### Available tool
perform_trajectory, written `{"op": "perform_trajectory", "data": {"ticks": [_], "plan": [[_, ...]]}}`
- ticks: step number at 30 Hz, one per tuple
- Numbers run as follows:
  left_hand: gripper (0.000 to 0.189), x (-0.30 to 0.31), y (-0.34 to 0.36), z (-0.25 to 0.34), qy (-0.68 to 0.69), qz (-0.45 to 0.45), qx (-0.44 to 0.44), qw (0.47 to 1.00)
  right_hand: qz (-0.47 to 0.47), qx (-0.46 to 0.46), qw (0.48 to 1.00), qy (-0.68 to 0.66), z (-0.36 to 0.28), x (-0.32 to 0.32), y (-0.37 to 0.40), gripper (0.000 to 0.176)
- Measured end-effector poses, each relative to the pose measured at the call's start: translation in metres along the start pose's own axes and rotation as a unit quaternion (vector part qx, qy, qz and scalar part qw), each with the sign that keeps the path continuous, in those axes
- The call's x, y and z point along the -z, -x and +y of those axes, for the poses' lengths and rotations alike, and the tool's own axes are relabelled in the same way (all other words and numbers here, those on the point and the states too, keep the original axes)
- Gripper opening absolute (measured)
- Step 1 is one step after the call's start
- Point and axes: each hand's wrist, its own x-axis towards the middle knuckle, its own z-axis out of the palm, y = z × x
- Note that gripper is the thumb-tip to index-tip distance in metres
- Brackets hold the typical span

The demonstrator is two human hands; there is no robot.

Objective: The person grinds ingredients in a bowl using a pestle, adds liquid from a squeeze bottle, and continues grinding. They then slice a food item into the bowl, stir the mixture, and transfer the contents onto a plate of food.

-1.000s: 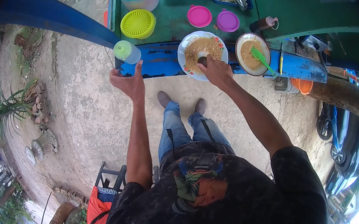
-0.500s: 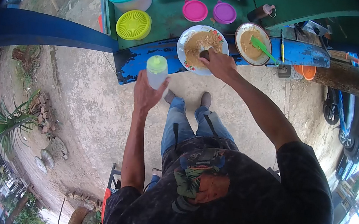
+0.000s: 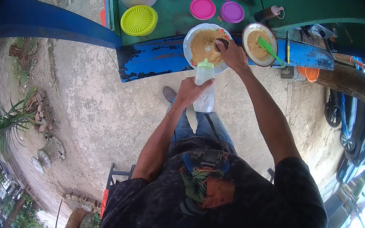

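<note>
Bottle (image 3: 205, 87) is swinging in to the upper-centre plate (image 3: 186, 46), left hand (image 3: 189, 92) gripping it, right hand (image 3: 232, 53) clenching the pestle (image 3: 221, 44); I'm fearing it squirting past the rim.

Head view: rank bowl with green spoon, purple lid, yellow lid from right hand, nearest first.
1. bowl with green spoon, just right of the right hand.
2. purple lid, beyond it on the green top.
3. yellow lid, far left.
</note>
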Motion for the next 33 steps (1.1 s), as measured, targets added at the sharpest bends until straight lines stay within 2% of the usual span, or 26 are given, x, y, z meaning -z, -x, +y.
{"op": "perform_trajectory", "data": {"ticks": [9, 11, 12, 14, 15, 18, 21, 22, 25, 27, 29, 30, 33], "plan": [[0.065, 0.008, 0.017, 0.003, -0.070, 0.026, -0.050, 0.996, 0.016, -0.011, 0.999, -0.027, -0.002, -0.003, 0.003, 0.084], [0.059, 0.013, 0.023, -0.007, -0.049, 0.073, -0.113, 0.990, 0.039, -0.017, 0.998, -0.035, -0.005, -0.008, -0.005, 0.081], [0.059, 0.018, 0.031, -0.007, -0.051, 0.074, -0.110, 0.990, 0.036, -0.016, 0.999, -0.037, -0.011, -0.010, -0.005, 0.081], [0.053, 0.034, 0.046, 0.001, -0.004, 0.163, -0.156, 0.974, 0.049, 0.006, 0.999, -0.022, -0.029, -0.011, -0.006, 0.074], [0.053, 0.045, 0.049, -0.001, -0.003, 0.165, -0.156, 0.974, 0.048, 0.008, 0.999, -0.022, -0.034, -0.013, -0.004, 0.074], [0.049, 0.088, 0.054, -0.008, -0.063, 0.311, -0.188, 0.930, 0.000, 0.101, 0.990, 0.103, -0.039, -0.021, 0.019, 0.064], [0.048, 0.129, 0.051, -0.011, -0.095, 0.411, -0.248, 0.872, 0.007, 0.086, 0.987, 0.132, -0.021, -0.019, 0.022, 0.065], [0.048, 0.141, 0.049, -0.011, -0.080, 0.428, -0.244, 0.866, 0.031, 0.060, 0.991, 0.116, -0.021, -0.014, 0.013, 0.066], [0.050, 0.171, 0.039, -0.022, -0.098, 0.463, -0.238, 0.848, 0.064, 0.085, 0.991, 0.081, -0.037, -0.016, -0.005, 0.066], [0.053, 0.184, 0.028, -0.028, -0.109, 0.504, -0.262, 0.816, 0.034, 0.096, 0.990, 0.101, -0.037, -0.020, 0.010, 0.066], [0.054, 0.192, 0.018, -0.037, -0.100, 0.502, -0.255, 0.820, 0.006, 0.116, 0.984, 0.134, -0.025, -0.020, 0.018, 0.064], [0.055, 0.194, 0.015, -0.040, -0.101, 0.505, -0.254, 0.818, 0.021, 0.086, 0.991, 0.104, -0.020, -0.021, 0.008, 0.063], [0.057, 0.186, 0.021, -0.043, -0.112, 0.505, -0.243, 0.821, 0.031, 0.074, 0.993, 0.091, -0.046, -0.018, 0.002, 0.064]]}}
